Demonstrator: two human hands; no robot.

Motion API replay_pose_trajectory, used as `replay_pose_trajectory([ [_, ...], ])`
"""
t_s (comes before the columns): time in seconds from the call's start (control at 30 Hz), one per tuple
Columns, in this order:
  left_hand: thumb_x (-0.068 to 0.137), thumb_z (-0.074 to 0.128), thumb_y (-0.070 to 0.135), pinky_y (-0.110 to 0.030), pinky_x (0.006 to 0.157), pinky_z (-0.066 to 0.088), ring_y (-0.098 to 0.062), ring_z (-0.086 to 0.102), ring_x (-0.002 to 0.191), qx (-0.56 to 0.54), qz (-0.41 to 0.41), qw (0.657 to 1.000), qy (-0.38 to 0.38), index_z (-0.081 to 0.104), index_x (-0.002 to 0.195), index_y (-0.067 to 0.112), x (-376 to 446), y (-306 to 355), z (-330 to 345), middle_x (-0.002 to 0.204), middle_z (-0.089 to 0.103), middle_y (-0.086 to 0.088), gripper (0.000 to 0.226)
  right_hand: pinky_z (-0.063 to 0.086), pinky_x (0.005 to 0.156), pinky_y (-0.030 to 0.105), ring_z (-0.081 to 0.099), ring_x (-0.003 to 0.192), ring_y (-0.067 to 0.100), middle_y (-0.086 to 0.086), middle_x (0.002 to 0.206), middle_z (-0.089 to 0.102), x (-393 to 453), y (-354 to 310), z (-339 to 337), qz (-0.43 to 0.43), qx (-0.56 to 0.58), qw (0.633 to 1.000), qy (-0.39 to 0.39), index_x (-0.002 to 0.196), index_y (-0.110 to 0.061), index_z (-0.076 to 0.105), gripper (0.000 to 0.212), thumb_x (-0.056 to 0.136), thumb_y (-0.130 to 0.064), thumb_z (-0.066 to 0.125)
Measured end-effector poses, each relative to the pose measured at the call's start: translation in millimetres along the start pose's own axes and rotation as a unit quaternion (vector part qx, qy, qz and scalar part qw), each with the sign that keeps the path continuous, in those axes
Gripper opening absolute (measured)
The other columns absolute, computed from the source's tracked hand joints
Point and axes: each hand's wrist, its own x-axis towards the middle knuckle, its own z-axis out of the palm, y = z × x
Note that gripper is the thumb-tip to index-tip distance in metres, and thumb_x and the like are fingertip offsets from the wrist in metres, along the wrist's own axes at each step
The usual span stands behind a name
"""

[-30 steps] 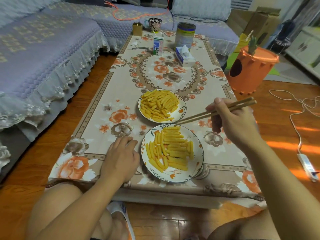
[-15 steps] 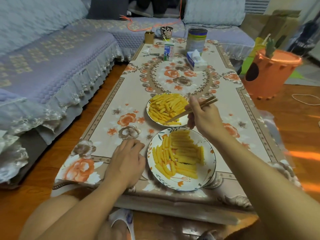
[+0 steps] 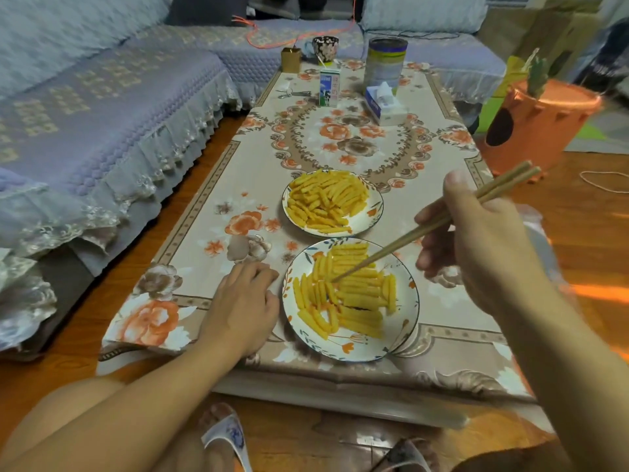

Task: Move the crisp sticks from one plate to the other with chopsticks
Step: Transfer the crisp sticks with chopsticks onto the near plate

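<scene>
The right hand [image 3: 476, 247] grips a pair of wooden chopsticks [image 3: 432, 224], with the fingers curled around their upper part. The chopsticks slope down to the left, and their tips reach the crisp sticks [image 3: 354, 294] on the near plate [image 3: 405, 311]; I cannot tell if the tips pinch a stick or only touch the pile. The left hand [image 3: 243, 304] lies palm down on the tabletop [image 3: 218, 212], just beside the left rim of the near plate, with relaxed fingers that hold nothing. The near plate is white with small flower marks, and its sticks lie mostly in rows. Just behind it, almost touching, stands the far plate [image 3: 372, 212], which carries a looser heap of crisp sticks [image 3: 323, 202]. A flowered cloth covers the tabletop. At the far end stand a milk carton [image 3: 329, 87], a tissue box [image 3: 386, 104], a round tin [image 3: 386, 61] and a dark mug [image 3: 325, 47]. A sofa [image 3: 102, 107] with a lace edge runs along the left side, and an orange bucket [image 3: 541, 127] stands on the floor to the right.
</scene>
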Motion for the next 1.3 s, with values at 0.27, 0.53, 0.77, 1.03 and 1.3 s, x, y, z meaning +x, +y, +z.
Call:
replay_pose_trajectory([
  [0.27,0.097,0.048,0.016,-0.037,0.095,0.047,-0.023,0.054,0.123,-0.021,-0.034,0.997,-0.063,0.063,0.132,0.020,10.4,7.9,-18.1,0.135,0.057,0.000,0.038,0.056,0.050,0.048,0.066,0.044,0.034,0.012,0.049,0.061,-34.5,17.4,17.5,-0.020,-0.123,0.991,-0.051,0.078,0.000,0.066,0.060,0.107,-0.047,0.042],
  [0.53,0.100,0.043,0.016,-0.035,0.108,0.043,-0.023,0.053,0.131,-0.048,-0.106,0.974,-0.195,0.063,0.134,0.030,43.0,4.1,-53.9,0.146,0.058,0.002,0.041,0.049,0.044,0.034,0.062,0.041,0.029,0.015,0.053,0.059,14.9,8.3,5.1,-0.065,-0.124,0.990,0.010,0.079,-0.001,0.068,0.053,0.108,-0.040,0.046],
  [0.77,0.098,0.039,0.024,-0.041,0.098,0.049,-0.032,0.053,0.127,0.004,-0.097,0.979,-0.179,0.058,0.132,0.038,57.2,20.9,-43.3,0.144,0.056,-0.003,0.041,0.045,0.046,0.025,0.055,0.045,0.013,0.012,0.061,0.058,65.0,22.1,0.7,-0.127,-0.167,0.978,0.007,0.087,-0.009,0.071,0.044,0.110,-0.036,0.044],
  [1.03,0.098,0.040,0.017,-0.044,0.100,0.049,-0.028,0.050,0.125,0.030,-0.096,0.975,-0.200,0.059,0.131,0.028,66.2,28.5,-49.6,0.139,0.055,-0.003,0.039,0.049,0.055,0.038,0.060,0.053,0.026,0.021,0.066,0.064,92.7,36.9,25.8,-0.123,-0.199,0.970,-0.068,0.088,-0.009,0.072,0.043,0.109,-0.035,0.046],
  [1.3,0.101,0.039,0.018,-0.041,0.104,0.047,-0.025,0.050,0.131,-0.010,-0.106,0.971,-0.213,0.055,0.138,0.035,66.3,16.7,-50.7,0.149,0.050,0.000,0.044,0.043,0.045,0.032,0.057,0.046,0.025,0.020,0.061,0.060,92.9,34.4,29.6,-0.123,-0.180,0.975,-0.040,0.081,-0.005,0.067,0.055,0.110,-0.040,0.037],
])
